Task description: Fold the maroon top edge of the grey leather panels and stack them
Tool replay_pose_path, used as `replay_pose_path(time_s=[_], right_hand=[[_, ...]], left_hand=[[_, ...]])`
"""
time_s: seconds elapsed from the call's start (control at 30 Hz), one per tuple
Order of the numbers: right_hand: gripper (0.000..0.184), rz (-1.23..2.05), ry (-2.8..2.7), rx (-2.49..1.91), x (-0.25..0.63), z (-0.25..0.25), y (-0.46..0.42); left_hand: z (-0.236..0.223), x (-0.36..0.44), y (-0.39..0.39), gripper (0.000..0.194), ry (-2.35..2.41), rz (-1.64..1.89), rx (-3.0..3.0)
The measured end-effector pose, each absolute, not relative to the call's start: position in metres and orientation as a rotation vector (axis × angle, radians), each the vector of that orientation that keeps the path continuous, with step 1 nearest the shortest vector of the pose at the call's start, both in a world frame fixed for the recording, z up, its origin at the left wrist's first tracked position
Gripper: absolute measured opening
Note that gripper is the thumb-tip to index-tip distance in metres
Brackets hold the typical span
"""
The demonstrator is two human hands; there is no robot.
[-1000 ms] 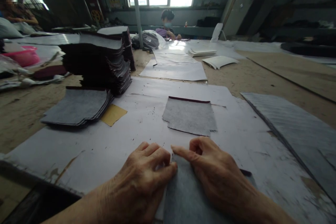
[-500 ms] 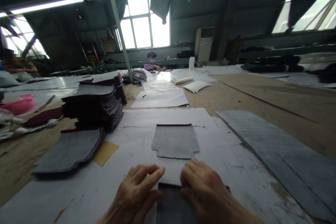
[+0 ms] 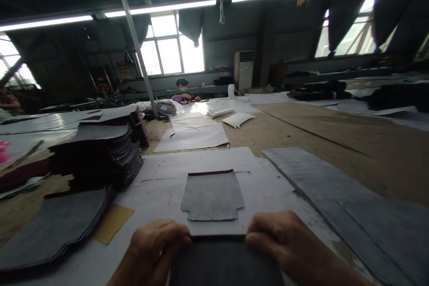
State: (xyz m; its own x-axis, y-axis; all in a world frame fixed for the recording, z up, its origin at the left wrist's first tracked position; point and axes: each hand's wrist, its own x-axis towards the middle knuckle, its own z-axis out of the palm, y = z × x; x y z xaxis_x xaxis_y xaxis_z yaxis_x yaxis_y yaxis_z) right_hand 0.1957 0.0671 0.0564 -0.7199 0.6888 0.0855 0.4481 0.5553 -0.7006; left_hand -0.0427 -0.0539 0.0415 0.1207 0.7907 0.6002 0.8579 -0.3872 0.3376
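Observation:
Close to me, a dark grey fabric piece [image 3: 221, 261] is stretched between my two hands, its far edge running straight across. My left hand [image 3: 156, 248] pinches that edge at its left corner, thumb below the fingers. At the right corner my right hand [image 3: 279, 239] grips the same edge between thumb and curled fingers. The piece's near part runs out of view at the bottom. Just beyond my hands a lighter grey cut panel [image 3: 213, 195] lies flat, with a dark red strip along its far edge and notched near corners.
White paper sheets [image 3: 157, 205] cover the brown table. A tall stack of dark panels [image 3: 97, 156] and a lower pile [image 3: 60, 223] stand at left, with a yellow card [image 3: 114, 223] beside. Long grey sheets [image 3: 335, 192] lie at right. Another person [image 3: 182, 90] sits across.
My right hand has moved right and my left hand now pinches the opposite corner, so the fabric piece is held at both ends. The camera view has shifted right and up.

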Motion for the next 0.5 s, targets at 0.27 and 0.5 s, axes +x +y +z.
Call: replay_pose_path(time_s=[0.27,0.5], right_hand=[[0.017,0.921,-2.373,-1.109,0.141,0.069,0.151],[0.014,0.452,-2.412,-1.135,0.109,0.042,0.181]], left_hand=[[0.069,-0.083,0.037,0.029,-2.349,-0.911,-2.228],[0.037,-0.1,0.086,0.02,-2.306,-0.866,-2.026]])
